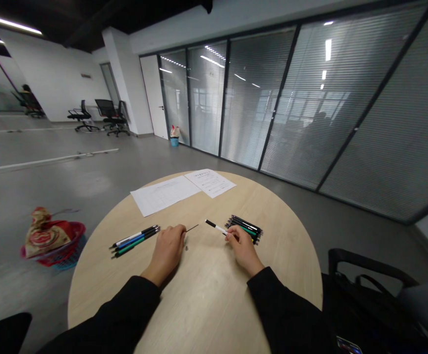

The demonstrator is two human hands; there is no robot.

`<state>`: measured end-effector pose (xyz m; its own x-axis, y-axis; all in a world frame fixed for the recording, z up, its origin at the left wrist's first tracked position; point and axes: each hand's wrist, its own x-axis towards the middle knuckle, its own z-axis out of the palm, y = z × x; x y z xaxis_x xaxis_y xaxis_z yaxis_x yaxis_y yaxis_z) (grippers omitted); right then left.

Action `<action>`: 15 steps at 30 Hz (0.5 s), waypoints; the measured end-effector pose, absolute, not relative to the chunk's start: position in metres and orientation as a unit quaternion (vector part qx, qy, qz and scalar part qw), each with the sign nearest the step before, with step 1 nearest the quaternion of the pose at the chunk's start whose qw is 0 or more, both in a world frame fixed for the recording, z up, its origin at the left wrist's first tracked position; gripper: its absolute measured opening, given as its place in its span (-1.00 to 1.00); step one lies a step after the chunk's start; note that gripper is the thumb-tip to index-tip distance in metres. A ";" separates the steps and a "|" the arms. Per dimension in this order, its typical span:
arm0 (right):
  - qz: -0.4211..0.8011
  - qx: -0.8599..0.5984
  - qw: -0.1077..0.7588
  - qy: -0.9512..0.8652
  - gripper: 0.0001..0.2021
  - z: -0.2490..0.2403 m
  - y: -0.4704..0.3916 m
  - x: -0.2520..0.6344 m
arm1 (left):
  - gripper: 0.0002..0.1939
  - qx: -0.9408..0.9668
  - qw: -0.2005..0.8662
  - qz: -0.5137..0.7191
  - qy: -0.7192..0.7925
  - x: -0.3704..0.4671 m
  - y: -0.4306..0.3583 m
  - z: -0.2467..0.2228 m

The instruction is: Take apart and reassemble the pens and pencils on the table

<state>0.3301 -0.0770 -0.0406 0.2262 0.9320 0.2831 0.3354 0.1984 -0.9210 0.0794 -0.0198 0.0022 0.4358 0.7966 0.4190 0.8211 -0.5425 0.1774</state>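
Pinched in my left hand [168, 248] is a thin dark refill [192, 228], its tip pointing right. My right hand [243, 247] holds a white pen barrel with a black grip [215, 226], pointing up and left. The two held parts are apart. Left of my left hand lies a row of several pens [134, 241], white, blue, black and green. A pile of several black and green pens [243, 227] lies just behind my right hand, partly covered by it. A tiny dark piece [186, 248] rests on the table beside my left hand.
Two printed sheets [165, 193] [211, 183] lie at the far edge of the round wooden table [206, 305]. A basket [74, 246] with a bag stands on the floor at left. A black chair [372, 268] is at the right.
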 end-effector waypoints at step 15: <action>0.243 -0.594 0.499 -0.583 -0.86 -0.037 -0.080 0.332 | -0.79 -0.866 0.003 -0.227 -0.445 0.075 -0.014 -0.003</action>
<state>0.3315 -0.0795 -0.0366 0.2028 0.9346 0.2924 0.4499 0.1763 -0.8755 0.0751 -0.0142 -0.0027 0.5013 0.7691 0.3965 0.7721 -0.6044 0.1961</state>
